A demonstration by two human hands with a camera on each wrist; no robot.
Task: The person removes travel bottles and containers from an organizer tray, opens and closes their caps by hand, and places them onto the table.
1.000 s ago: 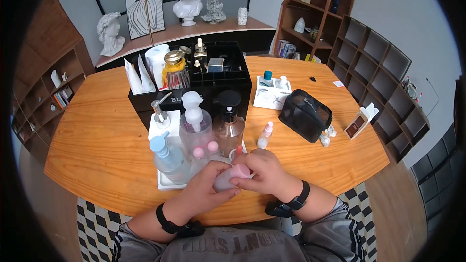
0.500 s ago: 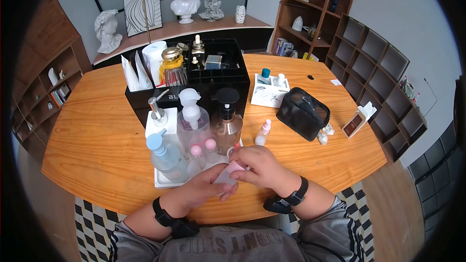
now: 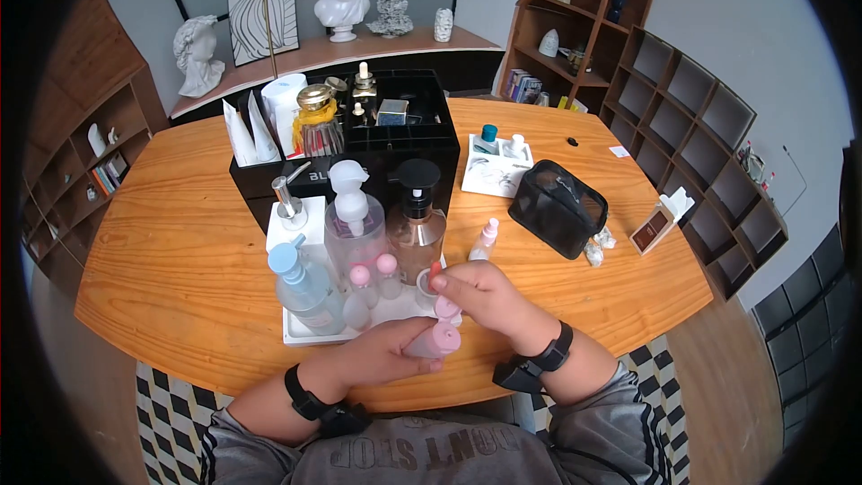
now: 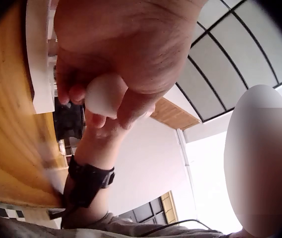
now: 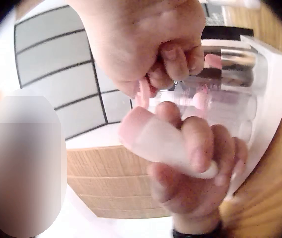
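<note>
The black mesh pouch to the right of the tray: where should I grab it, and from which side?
Take the black pouch along its top zipper edge, coming from above. It stands upright, its top ridge is narrow enough to pinch, and nothing lies over it. The right hand is nearer.

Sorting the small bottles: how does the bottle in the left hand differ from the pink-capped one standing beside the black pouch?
The held bottle lies tilted in the left hand; the standing bottle is upright on the table. The held one looks squatter, the standing one slimmer. Both are small, pale and pink-topped.
</note>
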